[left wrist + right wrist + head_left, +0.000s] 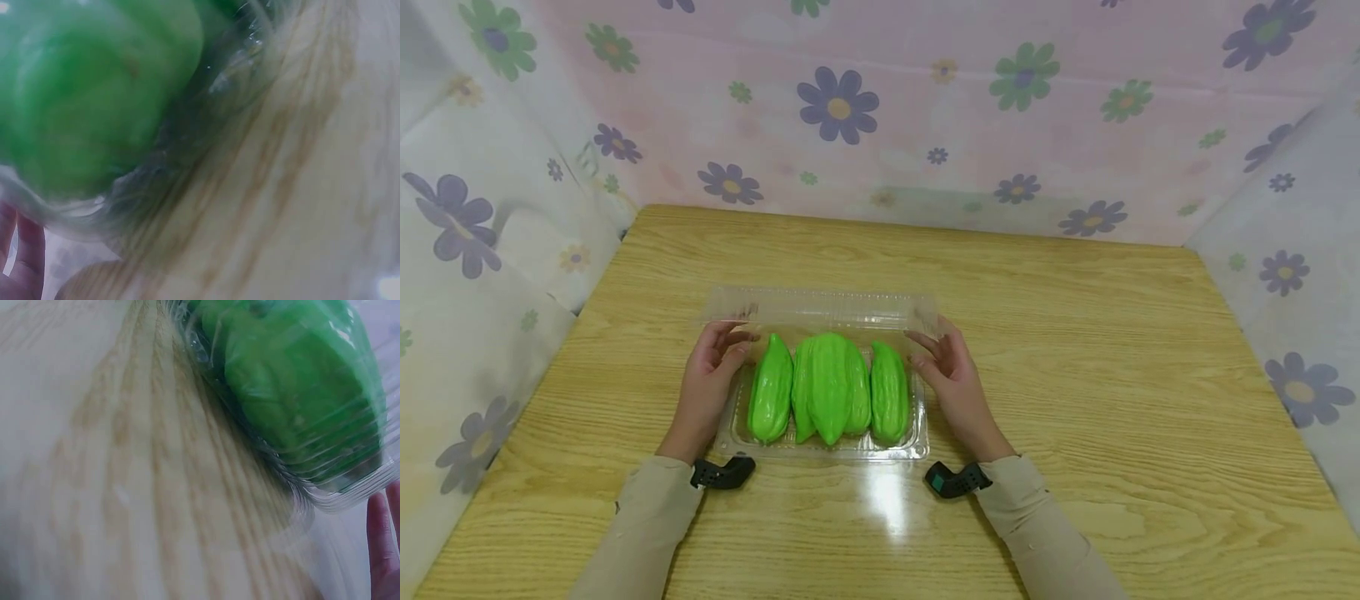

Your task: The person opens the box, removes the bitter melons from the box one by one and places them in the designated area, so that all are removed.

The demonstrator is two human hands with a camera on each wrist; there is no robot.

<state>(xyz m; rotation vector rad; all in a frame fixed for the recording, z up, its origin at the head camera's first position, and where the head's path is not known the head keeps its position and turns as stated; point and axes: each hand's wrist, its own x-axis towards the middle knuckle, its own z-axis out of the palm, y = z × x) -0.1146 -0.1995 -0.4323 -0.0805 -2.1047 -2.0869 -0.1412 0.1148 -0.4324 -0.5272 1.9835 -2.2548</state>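
Note:
A clear plastic clamshell container [820, 455] sits before me in the head view, its see-through lid [820, 308] raised along the far side. Inside lie several bright green, ridged, gourd-shaped pieces [831, 387] with pointed tips, set side by side. At the container's left side my left hand [711, 375] grips the edge with bent fingers and thumb. My right hand [951, 375] holds the opposite side in a similar way. Both wrist views show the clear wall close up, with a green piece [94, 94] behind it; some fingertips [379, 534] show beyond the container.
The wood-grain table [1112, 375] extends on both sides. Flower-printed cloth [917, 108] hangs behind it and along the left and right. A black strap [722, 472] is around each wrist.

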